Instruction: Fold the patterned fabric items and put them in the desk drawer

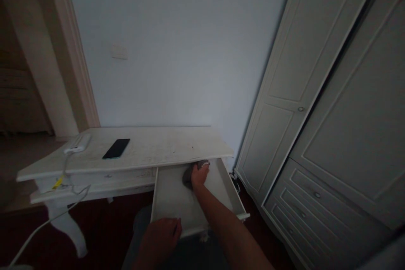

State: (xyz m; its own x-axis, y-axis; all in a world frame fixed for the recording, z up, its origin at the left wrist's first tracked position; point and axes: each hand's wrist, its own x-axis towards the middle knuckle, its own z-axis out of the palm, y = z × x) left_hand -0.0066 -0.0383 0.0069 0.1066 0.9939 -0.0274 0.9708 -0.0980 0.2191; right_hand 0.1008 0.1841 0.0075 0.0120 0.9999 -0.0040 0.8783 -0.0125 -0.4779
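Note:
A white drawer (177, 202) is pulled out from under the right part of the white table. My right hand (200, 175) reaches into its back part, with the fingers closed around a dark grey, rounded item (187, 177). Something whitish shows on that item's far side, but its kind is not clear in the dim light. My left hand (163, 236) is at the drawer's front left corner, its fingers curled over the front edge.
On the white tabletop (158, 141) lie a dark phone (117, 148) and a white power strip (78, 143), whose cable hangs down at the left. A white wardrobe (278, 135) stands close on the right. Behind the table is a pale wall (177, 50) with a switch plate (119, 52).

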